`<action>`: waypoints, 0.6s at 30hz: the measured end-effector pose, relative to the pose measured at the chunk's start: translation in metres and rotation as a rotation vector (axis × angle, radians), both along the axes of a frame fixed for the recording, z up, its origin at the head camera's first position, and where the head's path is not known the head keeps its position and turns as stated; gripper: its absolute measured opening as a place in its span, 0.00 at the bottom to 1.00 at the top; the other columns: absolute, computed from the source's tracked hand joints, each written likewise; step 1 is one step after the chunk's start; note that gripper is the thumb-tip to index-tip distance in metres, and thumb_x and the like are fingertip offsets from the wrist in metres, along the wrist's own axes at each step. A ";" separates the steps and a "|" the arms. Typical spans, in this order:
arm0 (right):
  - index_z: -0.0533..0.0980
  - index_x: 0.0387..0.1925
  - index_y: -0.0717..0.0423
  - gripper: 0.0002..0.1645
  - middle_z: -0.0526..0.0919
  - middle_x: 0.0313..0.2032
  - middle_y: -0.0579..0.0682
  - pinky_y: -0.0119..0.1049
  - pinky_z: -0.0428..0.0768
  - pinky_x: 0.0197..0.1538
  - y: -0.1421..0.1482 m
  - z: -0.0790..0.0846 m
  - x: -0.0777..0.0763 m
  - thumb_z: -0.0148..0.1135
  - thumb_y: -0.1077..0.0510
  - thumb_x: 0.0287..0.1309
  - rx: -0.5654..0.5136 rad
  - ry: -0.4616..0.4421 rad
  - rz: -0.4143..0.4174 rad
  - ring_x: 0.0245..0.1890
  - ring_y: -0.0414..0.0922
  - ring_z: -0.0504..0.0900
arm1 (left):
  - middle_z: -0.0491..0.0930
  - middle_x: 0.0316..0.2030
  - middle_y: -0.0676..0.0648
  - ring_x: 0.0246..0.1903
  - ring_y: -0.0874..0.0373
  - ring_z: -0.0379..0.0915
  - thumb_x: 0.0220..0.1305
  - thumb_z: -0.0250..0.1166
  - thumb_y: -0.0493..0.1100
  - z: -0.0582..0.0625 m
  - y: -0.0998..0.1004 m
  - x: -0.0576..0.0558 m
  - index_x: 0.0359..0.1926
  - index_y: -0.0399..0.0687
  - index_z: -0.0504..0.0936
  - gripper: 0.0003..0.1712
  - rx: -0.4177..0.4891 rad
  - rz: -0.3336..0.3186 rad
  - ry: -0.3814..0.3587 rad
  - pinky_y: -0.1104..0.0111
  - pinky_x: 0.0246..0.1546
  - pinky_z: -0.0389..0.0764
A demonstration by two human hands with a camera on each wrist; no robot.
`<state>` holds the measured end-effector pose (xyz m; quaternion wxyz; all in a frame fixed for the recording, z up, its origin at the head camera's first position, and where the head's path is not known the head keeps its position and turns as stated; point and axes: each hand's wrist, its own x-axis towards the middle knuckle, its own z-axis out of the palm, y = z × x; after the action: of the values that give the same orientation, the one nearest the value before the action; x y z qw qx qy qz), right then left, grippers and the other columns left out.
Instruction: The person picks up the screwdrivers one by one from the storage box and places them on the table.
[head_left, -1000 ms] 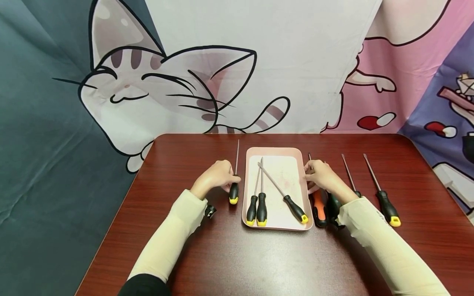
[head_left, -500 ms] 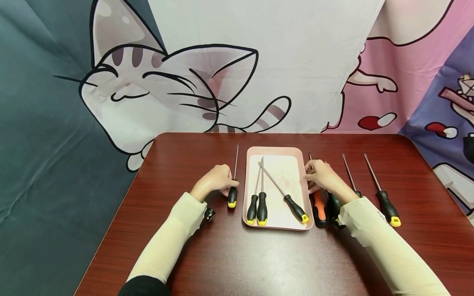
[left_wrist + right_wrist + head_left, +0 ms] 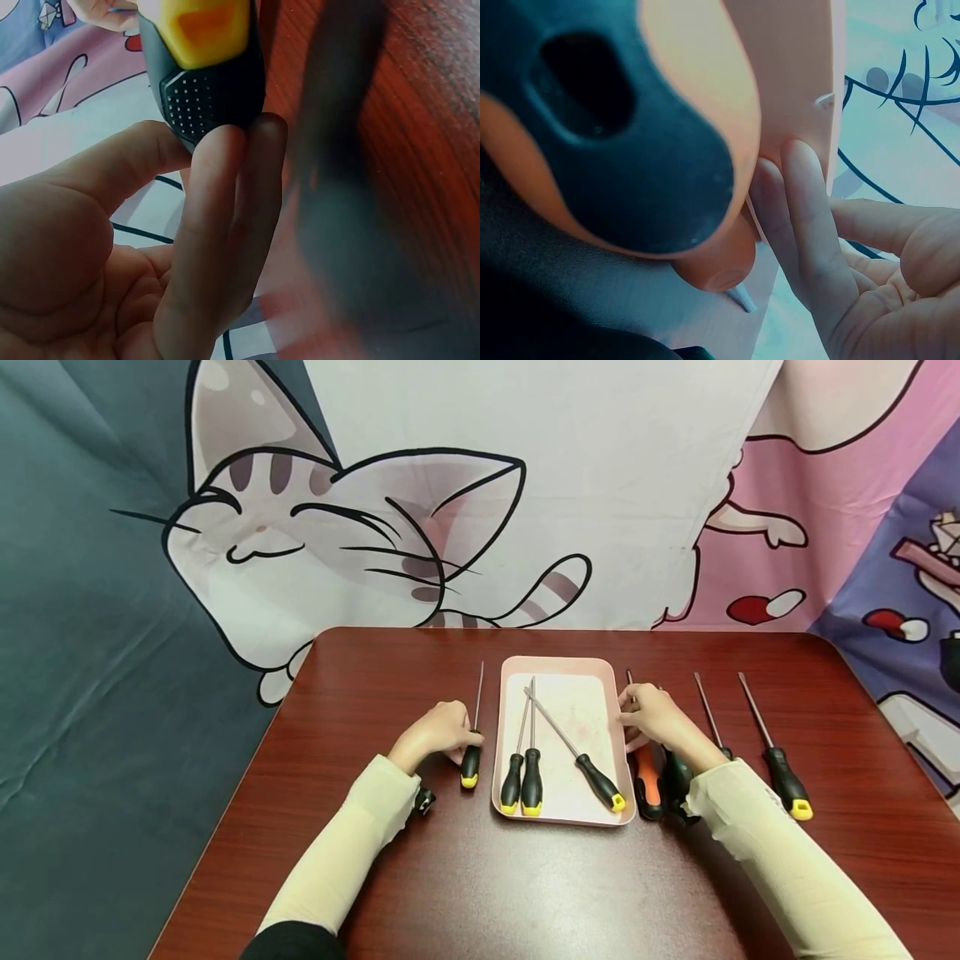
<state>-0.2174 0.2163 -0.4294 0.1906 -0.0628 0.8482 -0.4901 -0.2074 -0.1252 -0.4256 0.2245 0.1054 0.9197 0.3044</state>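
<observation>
gleaming red-brown table (image 3: 525, 877), cat-print backdrop (image 3: 630, 460), left hand (image 3: 437, 730) pinching screwdriver (image 3: 470, 767), right hand (image 3: 652, 716) pinching tray (image 3: 557, 665)

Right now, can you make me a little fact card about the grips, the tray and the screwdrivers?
Left grip: pinches a black-and-yellow screwdriver
Right grip: touches the pink tray at its right side
Inside tray: three similar screwdrivers
Right of tray: orange-and-black screwdriver; dark tools, partly hidden; another yellow-ended screwdriver, farthest right
</observation>
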 end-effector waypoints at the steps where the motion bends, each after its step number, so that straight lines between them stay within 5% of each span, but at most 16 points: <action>1: 0.67 0.46 0.79 0.10 0.79 0.35 0.70 0.47 0.88 0.26 0.000 0.000 0.000 0.53 0.75 0.65 0.000 0.000 -0.002 0.24 0.54 0.86 | 0.77 0.10 0.47 0.14 0.58 0.81 0.61 0.68 0.39 0.000 0.000 0.000 0.14 0.37 0.78 0.20 -0.002 0.000 -0.001 0.73 0.25 0.85; 18: 0.66 0.47 0.80 0.12 0.79 0.36 0.71 0.48 0.87 0.26 -0.001 0.002 0.001 0.54 0.75 0.65 -0.015 -0.008 -0.004 0.24 0.55 0.86 | 0.78 0.11 0.47 0.14 0.58 0.81 0.61 0.69 0.40 -0.008 -0.002 0.003 0.15 0.37 0.79 0.19 -0.022 0.003 -0.011 0.73 0.25 0.85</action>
<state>-0.2164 0.2156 -0.4275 0.1924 -0.0607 0.8439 -0.4972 -0.2042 -0.1273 -0.4340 0.2302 0.0998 0.9219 0.2951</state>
